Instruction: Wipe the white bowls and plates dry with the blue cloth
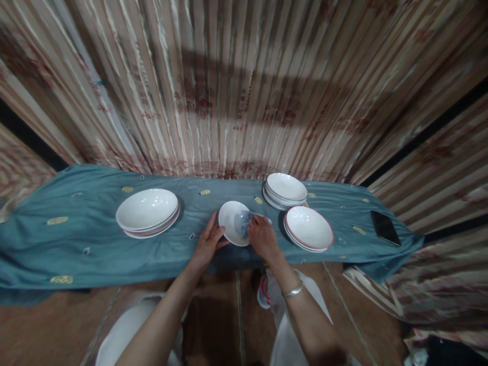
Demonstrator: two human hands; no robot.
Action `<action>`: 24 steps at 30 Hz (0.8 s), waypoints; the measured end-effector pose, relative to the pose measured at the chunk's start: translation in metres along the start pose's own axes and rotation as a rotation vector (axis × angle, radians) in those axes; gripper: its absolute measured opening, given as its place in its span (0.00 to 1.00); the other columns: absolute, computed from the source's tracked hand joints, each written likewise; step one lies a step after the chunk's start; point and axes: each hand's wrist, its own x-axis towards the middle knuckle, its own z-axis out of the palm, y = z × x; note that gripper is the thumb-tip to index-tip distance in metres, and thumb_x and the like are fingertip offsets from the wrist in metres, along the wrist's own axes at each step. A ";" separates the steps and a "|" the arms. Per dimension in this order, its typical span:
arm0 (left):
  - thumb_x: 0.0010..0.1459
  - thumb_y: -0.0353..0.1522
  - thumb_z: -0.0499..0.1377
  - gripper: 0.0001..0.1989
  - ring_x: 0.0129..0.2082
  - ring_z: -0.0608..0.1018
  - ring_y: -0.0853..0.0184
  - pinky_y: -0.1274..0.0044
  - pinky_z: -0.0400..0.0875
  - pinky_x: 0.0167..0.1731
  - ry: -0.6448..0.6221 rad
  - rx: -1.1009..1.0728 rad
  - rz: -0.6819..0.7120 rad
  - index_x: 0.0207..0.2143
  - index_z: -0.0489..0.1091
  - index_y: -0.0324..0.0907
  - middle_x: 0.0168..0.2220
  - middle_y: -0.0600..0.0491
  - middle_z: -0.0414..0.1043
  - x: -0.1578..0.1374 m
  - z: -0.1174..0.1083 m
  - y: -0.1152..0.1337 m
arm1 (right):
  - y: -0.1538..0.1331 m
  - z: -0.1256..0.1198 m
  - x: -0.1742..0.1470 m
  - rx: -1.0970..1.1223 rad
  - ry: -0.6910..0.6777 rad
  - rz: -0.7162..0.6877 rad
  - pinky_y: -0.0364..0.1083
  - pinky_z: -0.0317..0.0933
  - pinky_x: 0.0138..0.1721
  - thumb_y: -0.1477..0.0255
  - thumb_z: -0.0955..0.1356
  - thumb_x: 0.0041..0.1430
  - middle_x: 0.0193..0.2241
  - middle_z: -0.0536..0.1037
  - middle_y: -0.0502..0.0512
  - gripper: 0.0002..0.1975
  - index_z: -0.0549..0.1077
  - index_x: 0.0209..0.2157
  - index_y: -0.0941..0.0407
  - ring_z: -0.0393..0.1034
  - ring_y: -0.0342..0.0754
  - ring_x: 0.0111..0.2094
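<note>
A white bowl (pixel 229 217) is tilted toward me above the middle front of the cloth-covered table. My left hand (pixel 208 239) grips its left rim, thumb on the near edge and fingers around the outside. In my right hand (pixel 262 235) is a bluish-grey cloth (pixel 244 222), bunched and pressed against the bowl's inside, with one end sticking out to the right. The cloth looks slightly blurred. Just right of that hand stands a stack of white plates with a red rim (pixel 309 229).
A stack of white plates (pixel 148 209) stands left on the teal tablecloth (pixel 95 254). Another dark-rimmed white stack (pixel 286 188) is at the back right, close behind the red-rimmed one. A black phone (pixel 385 227) lies near the right end. A patterned curtain (pixel 236 101) hangs behind.
</note>
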 end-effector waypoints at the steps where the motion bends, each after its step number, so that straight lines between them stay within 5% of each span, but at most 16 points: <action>1: 0.52 0.36 0.64 0.36 0.50 0.75 0.57 0.65 0.78 0.41 0.001 0.001 -0.002 0.63 0.57 0.53 0.49 0.50 0.73 0.000 0.000 0.000 | 0.000 -0.002 -0.002 0.004 -0.007 0.003 0.52 0.57 0.53 0.76 0.58 0.66 0.41 0.76 0.65 0.15 0.76 0.37 0.60 0.65 0.54 0.49; 14: 0.53 0.32 0.63 0.35 0.50 0.75 0.57 0.67 0.78 0.41 0.041 -0.005 -0.009 0.63 0.58 0.50 0.52 0.47 0.72 0.000 0.003 -0.001 | -0.012 -0.012 -0.016 0.066 -0.116 -0.047 0.49 0.59 0.49 0.73 0.56 0.68 0.36 0.79 0.63 0.19 0.77 0.35 0.60 0.71 0.51 0.42; 24: 0.54 0.30 0.63 0.35 0.53 0.74 0.58 0.69 0.78 0.42 0.069 0.008 -0.035 0.64 0.56 0.47 0.57 0.45 0.68 -0.004 0.006 0.000 | -0.023 -0.004 -0.003 0.374 -0.176 -0.012 0.43 0.61 0.41 0.70 0.59 0.67 0.35 0.80 0.57 0.16 0.77 0.35 0.57 0.73 0.48 0.40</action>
